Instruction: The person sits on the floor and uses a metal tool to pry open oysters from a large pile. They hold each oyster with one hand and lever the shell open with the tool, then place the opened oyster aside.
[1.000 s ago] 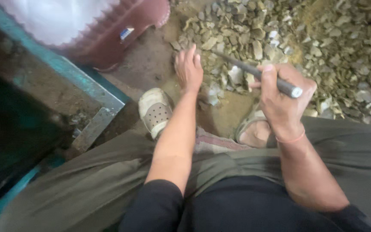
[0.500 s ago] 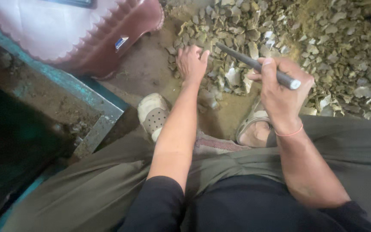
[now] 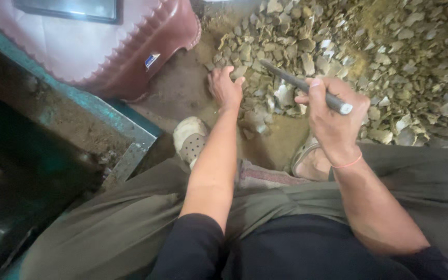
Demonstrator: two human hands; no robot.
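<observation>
While the person sits low with knees spread, the left hand (image 3: 225,88) reaches down between the legs to the near edge of a heap of grey-brown shells (image 3: 338,46) on the dirt ground (image 3: 177,93). Its fingers are curled down onto the pieces at the edge of the heap, with one pale piece (image 3: 239,71) just under the fingertips; whether they have closed on it cannot be told from this view. The right hand (image 3: 330,116) is held a little above the heap, to the right of the left one, and is clamped around the handle of a slim dark metal tool (image 3: 302,85). The tool slants up and to the left, its pointed tip over the shells just beside the left hand, and its blunt silvery end sticks out past the knuckles. A thin pink band (image 3: 347,164) circles the right wrist.

Below the hands, two feet in pale perforated sandals (image 3: 190,140) rest on the ground, the right one partly hidden by the right forearm. Olive trousers (image 3: 130,218) and black sleeves (image 3: 193,249) fill the lower part of the view. At upper left a maroon plastic stool (image 3: 151,57) stands near the heap, next to a teal-edged metal frame (image 3: 105,111).
</observation>
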